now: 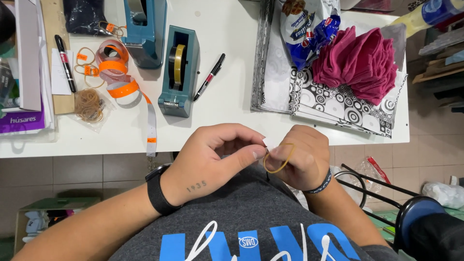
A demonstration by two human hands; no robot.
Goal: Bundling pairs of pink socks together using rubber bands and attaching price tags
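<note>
From the head camera, looking down, both hands meet just in front of the person's chest, below the near edge of the white table (227, 43). The left hand (212, 159) is curled, its thumb and forefinger pinched together on a small white piece, too small to make out, at the point where the two hands touch. The right hand (302, 159) has its fingers closed on that same spot and also grips a thin tan rubber band (279, 158), which hangs as a loop across its fingers. A black watch strap sits on the left wrist, and a dark cord bracelet on the right.

On the table, well apart from the hands, stands a teal tape dispenser with a yellowish roll (180, 70), and behind it a larger blue dispenser (144, 31). A black marker with a red band (209, 77) lies just to the right of the teal one. To the left lie a coiled strip of orange and white stickers (118, 77), a clear bag of tan rubber bands (89, 105) and another black marker (65, 63). To the right, a stack of folded magenta cloths (360, 63) rests on black-and-white patterned sheets (348, 108), next to a blue and white plastic bag (309, 29).
</note>
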